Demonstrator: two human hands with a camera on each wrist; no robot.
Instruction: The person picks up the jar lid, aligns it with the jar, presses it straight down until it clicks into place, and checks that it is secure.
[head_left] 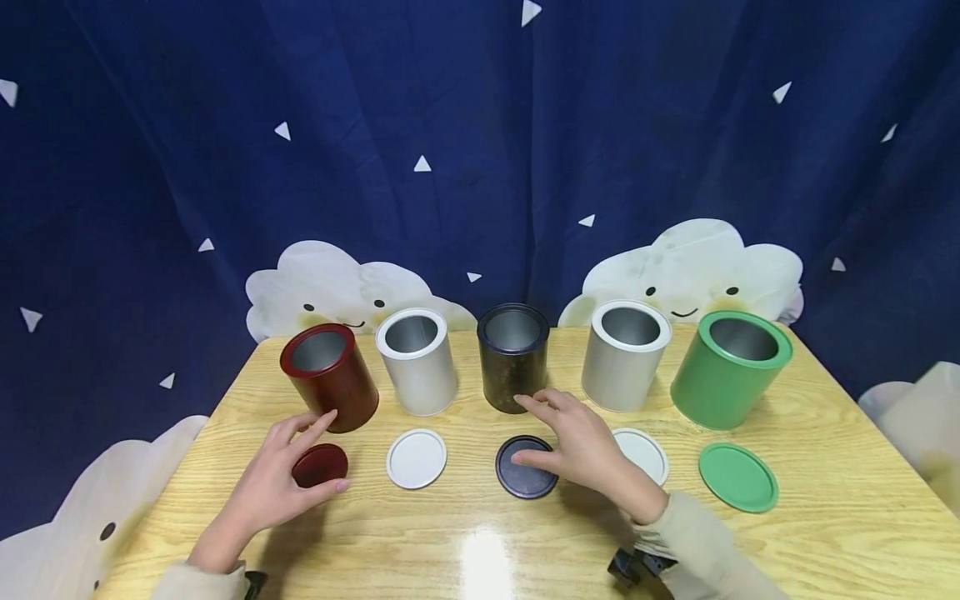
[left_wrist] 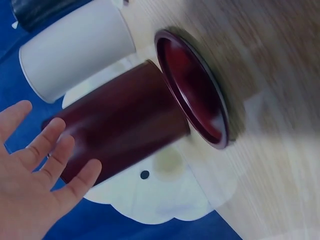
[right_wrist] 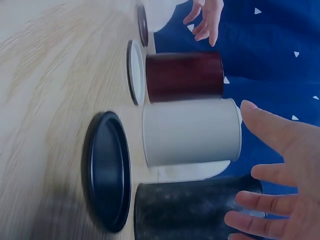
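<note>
My left hand (head_left: 273, 475) hovers over the dark red lid (head_left: 321, 465), fingers spread and holding nothing. Behind that lid stands the dark red can (head_left: 341, 387), its top uncovered; the left wrist view shows the same can (left_wrist: 125, 122) beyond my fingers. My right hand (head_left: 573, 442) hangs above the black lid (head_left: 525, 479), thumb and fingers apart with nothing between them. The open black can (head_left: 513, 371) stands just behind it, and in the right wrist view my fingers overlap this can (right_wrist: 195, 210). The black lid (right_wrist: 111, 172) lies flat on the table.
A white can (head_left: 420, 375) with a white lid (head_left: 416, 458) in front stands between the red and black cans. Rightward are another white can (head_left: 624, 367), its lid (head_left: 645, 454) partly behind my right arm, and a green can (head_left: 720, 387) with a green lid (head_left: 738, 477). A blue curtain (head_left: 480, 125) hangs behind.
</note>
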